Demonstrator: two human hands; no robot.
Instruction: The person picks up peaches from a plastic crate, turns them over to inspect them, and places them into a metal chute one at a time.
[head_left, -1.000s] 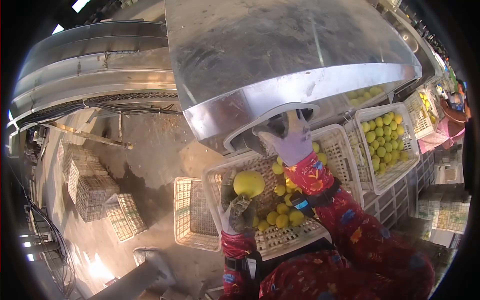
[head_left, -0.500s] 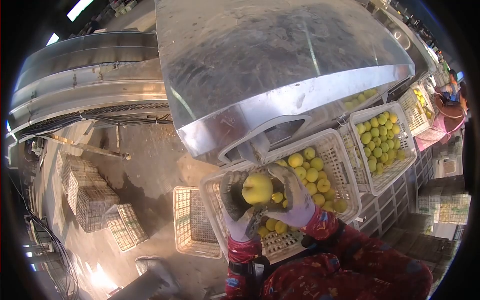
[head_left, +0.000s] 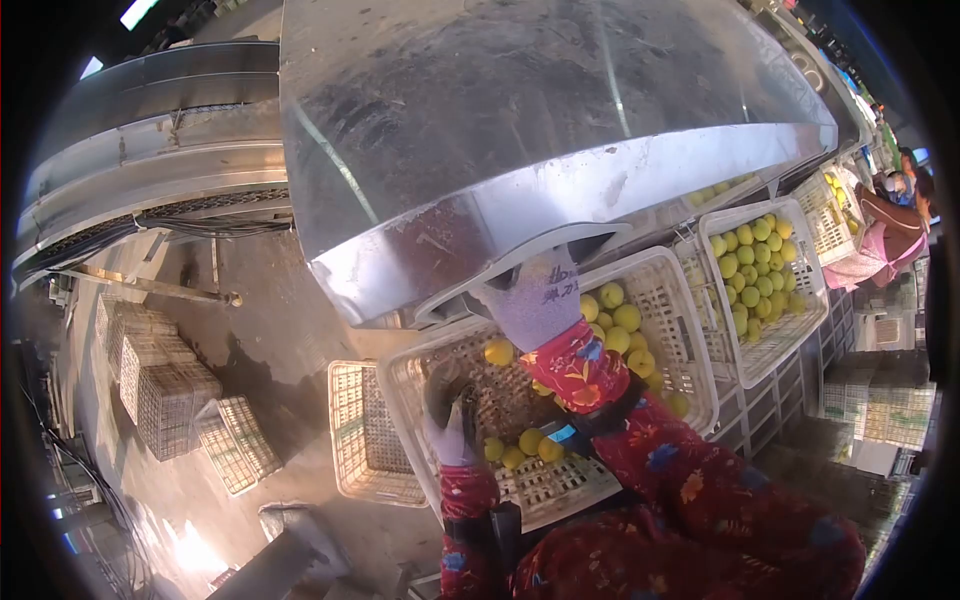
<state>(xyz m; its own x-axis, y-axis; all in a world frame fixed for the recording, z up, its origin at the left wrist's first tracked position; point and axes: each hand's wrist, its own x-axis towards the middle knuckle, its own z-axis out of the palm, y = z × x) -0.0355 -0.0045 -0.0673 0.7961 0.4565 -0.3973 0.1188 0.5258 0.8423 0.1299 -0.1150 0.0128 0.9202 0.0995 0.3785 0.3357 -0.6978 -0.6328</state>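
My left hand [head_left: 448,412], in a grey-palmed glove, is over the left side of the near white crate [head_left: 705,375]; its fingers are bent and dark, and whether they hold anything is unclear. My right hand [head_left: 535,297], in a lilac glove, reaches into the curved opening at the metal machine's [head_left: 560,180] lower edge, its fingers hidden inside. Below the hands, yellow-green fruit [head_left: 627,317] fills the crate's right part. One fruit [head_left: 498,351] lies between my hands, and several more [head_left: 530,441] rest near the crate's front.
A second crate [head_left: 737,372] of fruit stands to the right, with a person in pink [head_left: 868,255] beyond. An unfilled crate [head_left: 352,480] is at left. Stacked crates [head_left: 170,405] stand on the floor farther left. Metal rails [head_left: 200,150] run at upper left.
The large fruit held between both hands is no longer visible there. My right hand has moved up into the machine's opening, and my left hand has shifted slightly down and left.
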